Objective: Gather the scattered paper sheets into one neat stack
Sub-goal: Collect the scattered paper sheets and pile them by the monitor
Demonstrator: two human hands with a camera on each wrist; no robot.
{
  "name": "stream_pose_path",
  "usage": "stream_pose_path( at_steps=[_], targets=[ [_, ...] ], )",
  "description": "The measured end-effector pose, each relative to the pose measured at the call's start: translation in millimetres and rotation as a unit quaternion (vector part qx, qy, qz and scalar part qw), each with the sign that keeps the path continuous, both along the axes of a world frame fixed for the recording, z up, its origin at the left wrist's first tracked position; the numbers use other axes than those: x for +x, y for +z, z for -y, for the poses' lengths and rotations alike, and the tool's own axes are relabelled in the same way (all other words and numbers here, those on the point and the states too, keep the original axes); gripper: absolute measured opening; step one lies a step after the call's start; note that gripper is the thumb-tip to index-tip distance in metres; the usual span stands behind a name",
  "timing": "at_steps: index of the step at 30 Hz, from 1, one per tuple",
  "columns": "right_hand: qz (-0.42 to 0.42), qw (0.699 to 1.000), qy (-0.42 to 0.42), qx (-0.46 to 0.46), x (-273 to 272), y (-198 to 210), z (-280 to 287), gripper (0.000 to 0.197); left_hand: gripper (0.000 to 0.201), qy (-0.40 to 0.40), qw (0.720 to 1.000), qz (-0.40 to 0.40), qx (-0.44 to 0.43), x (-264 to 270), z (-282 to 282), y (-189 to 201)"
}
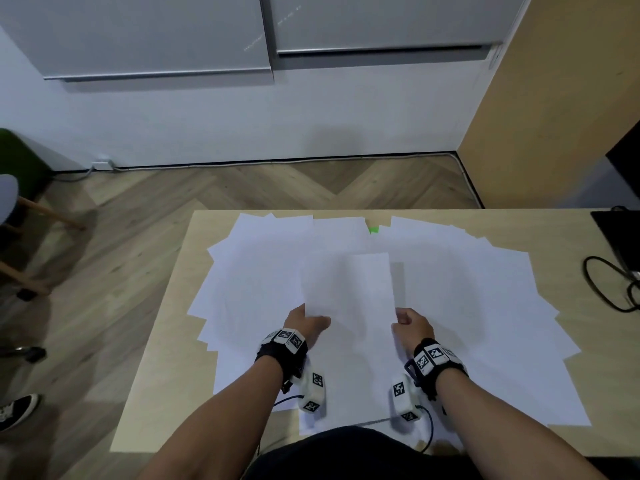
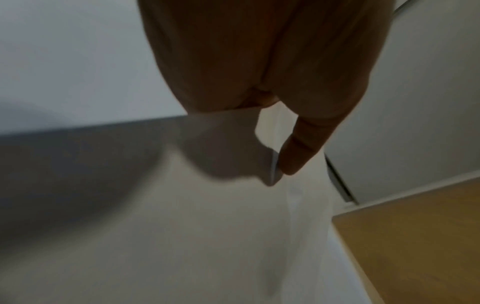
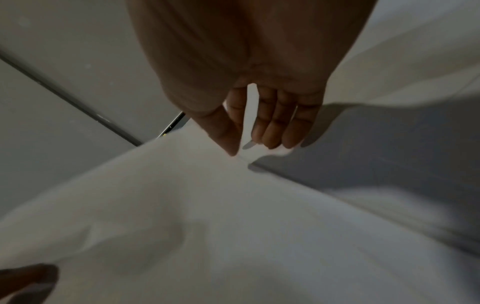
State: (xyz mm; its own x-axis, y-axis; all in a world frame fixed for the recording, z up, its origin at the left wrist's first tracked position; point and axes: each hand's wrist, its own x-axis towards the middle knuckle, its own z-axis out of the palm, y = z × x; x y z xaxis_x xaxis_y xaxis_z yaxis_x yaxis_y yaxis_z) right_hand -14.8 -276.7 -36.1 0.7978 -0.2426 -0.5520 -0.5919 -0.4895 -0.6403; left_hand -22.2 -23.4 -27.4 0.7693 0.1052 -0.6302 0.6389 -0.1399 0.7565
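Many white paper sheets [image 1: 485, 306] lie spread and overlapping over the wooden table [image 1: 173, 375]. Above them, near the middle, both hands hold up white paper [image 1: 348, 289] by its near corners. My left hand [image 1: 308, 323] grips the left corner, thumb on top and fingers hidden underneath. My right hand [image 1: 410, 322] pinches the right corner. In the left wrist view the thumb of the left hand [image 2: 283, 164] presses on the held paper [image 2: 233, 226]. In the right wrist view the right hand [image 3: 241, 148] pinches the paper [image 3: 182, 205] between thumb and fingers. How many sheets are held is unclear.
A small green thing [image 1: 373, 230] peeks out between sheets at the table's far edge. A black cable [image 1: 609, 289] and a dark device [image 1: 616, 233] lie at the table's right end. A wooden-legged chair [image 1: 20, 216] stands on the floor to the left.
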Motion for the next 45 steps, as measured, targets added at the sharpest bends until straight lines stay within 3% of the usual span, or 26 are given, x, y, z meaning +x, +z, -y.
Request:
stream_pose_path(
  at_steps=[3,6,7,10,12,15,16,21,27,30,35,37,40,45],
  targets=[
    [-0.006,0.998,-0.027,0.054,2,1,3,0.054,0.019,0.004,0.998,0.061,-0.019,12,-4,24],
    [0.011,0.989,-0.056,0.133,11,6,2,0.076,0.019,-0.055,0.992,0.109,-0.013,28,-13,57],
    [0.007,0.984,-0.063,0.168,14,13,0,0.073,0.022,-0.074,0.99,0.119,-0.01,33,-16,64],
    [0.028,0.974,-0.041,0.22,29,39,-12,0.021,0.018,-0.073,0.988,0.134,-0.015,47,-23,76],
    [0.091,0.974,-0.046,0.204,41,63,-24,0.033,0.015,-0.033,0.984,0.172,-0.019,55,-22,90],
    [0.242,0.953,-0.073,0.169,52,94,-40,0.019,0.019,0.029,0.969,0.241,-0.037,67,-21,117],
    [0.279,0.943,-0.078,0.165,54,100,-43,0.024,0.02,0.04,0.963,0.26,-0.051,71,-21,125],
    [0.368,0.914,-0.05,0.162,50,122,-46,0.04,0.026,0.072,0.949,0.293,-0.09,71,-23,143],
    [0.268,0.951,-0.037,0.147,39,96,-45,0.037,0.046,0.114,0.969,0.211,-0.059,48,-20,99],
    [0.243,0.956,-0.036,0.158,39,91,-46,0.03,0.033,0.115,0.975,0.186,-0.048,42,-17,85],
    [0.285,0.945,-0.038,0.156,42,102,-45,0.022,0.034,0.105,0.968,0.22,-0.066,44,-20,96],
    [0.258,0.952,-0.043,0.159,41,97,-44,0.022,0.04,0.102,0.969,0.216,-0.067,44,-22,96],
    [0.199,0.963,-0.051,0.172,37,90,-47,0.02,0.033,0.067,0.976,0.202,-0.034,43,-21,93],
    [0.252,0.952,-0.071,0.161,36,96,-46,0.02,0.029,0.041,0.972,0.229,-0.025,45,-17,101]
  ],
)
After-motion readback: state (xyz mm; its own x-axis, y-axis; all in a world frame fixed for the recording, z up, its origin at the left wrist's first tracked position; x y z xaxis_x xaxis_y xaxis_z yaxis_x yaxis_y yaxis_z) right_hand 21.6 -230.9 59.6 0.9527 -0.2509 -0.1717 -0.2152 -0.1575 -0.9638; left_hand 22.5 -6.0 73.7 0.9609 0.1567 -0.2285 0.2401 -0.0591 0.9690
